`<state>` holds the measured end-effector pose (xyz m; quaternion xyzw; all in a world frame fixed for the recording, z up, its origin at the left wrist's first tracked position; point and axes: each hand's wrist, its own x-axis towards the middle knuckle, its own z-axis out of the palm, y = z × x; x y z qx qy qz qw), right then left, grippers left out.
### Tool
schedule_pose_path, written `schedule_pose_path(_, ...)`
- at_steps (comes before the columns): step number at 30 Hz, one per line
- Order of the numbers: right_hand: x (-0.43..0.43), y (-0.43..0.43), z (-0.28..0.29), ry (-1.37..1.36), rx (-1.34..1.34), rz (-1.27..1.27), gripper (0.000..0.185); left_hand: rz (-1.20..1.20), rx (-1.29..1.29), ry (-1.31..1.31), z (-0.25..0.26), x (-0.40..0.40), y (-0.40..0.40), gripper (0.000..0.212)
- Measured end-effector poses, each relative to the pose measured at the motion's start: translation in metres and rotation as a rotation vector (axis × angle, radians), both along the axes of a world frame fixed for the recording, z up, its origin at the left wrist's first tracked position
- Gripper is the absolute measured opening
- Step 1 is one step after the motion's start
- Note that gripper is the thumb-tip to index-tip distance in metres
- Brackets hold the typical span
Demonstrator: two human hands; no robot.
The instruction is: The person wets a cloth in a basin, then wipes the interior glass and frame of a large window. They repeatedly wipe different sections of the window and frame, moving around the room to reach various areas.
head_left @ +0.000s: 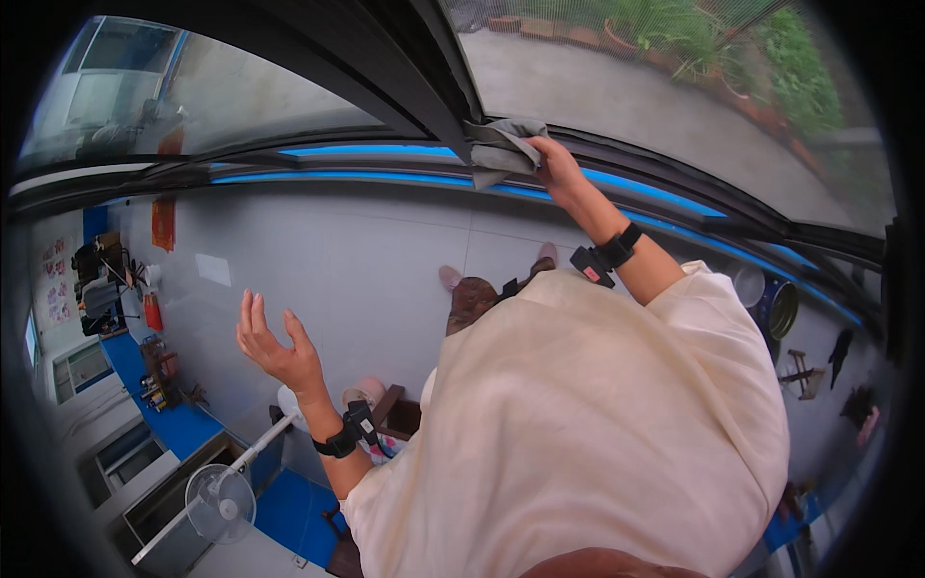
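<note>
Held in my right hand (558, 169) is a folded grey cloth (500, 150), pressed against the lower corner where the dark upright door or window frame (405, 72) meets its bottom rail. To the right of the cloth stands a glass pane with fine mesh (578, 94), and to the left is another glass pane (260, 94). A bright blue strip (376, 175) runs along the sill below. My left hand (278, 347) hangs in the air over the floor at the left, fingers apart, holding nothing. Both wrists wear black strapped devices.
A white standing fan (220, 503) is at the lower left. Near my left forearm are a pink bucket (365, 391) and a brown wooden stool (397, 413). A round metal tin (782, 311) and a folding stool (801, 376) are at the right. Potted plants (672, 43) grow outside.
</note>
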<state>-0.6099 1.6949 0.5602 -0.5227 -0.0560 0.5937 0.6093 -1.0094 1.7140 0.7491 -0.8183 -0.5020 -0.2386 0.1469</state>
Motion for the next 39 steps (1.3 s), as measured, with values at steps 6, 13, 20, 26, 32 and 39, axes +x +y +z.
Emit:
schedule_pose_path(6,-0.093,-0.032,0.023,0.567,0.167,0.124,0.026,-0.328,-0.856,-0.710,-0.065,0.020,0.049,0.055)
schedule_pose_path(13,-0.211,0.017,0.026,0.479,0.312,-0.017,0.022,-0.415,-1.827,-1.247,-0.106,0.011,0.112,0.059)
schedule_pose_path(20,-0.262,0.035,0.054,-0.221,0.117,-0.002,0.034,-0.314,-1.640,-1.355,-0.115,-0.016,0.127,0.020)
schedule_pose_path(26,-0.251,0.042,0.070,-0.186,0.250,-0.038,0.050,-0.531,-1.652,-1.613,-0.091,-0.023,0.146,0.018)
schedule_pose_path(32,-0.238,0.061,0.082,0.051,0.367,0.046,0.053,-0.617,-1.714,-1.525,-0.054,-0.012,0.143,0.054)
schedule_pose_path(39,-0.234,0.067,0.088,-0.356,0.441,0.016,0.023,-0.692,-1.714,-1.279,-0.046,-0.013,0.150,0.056)
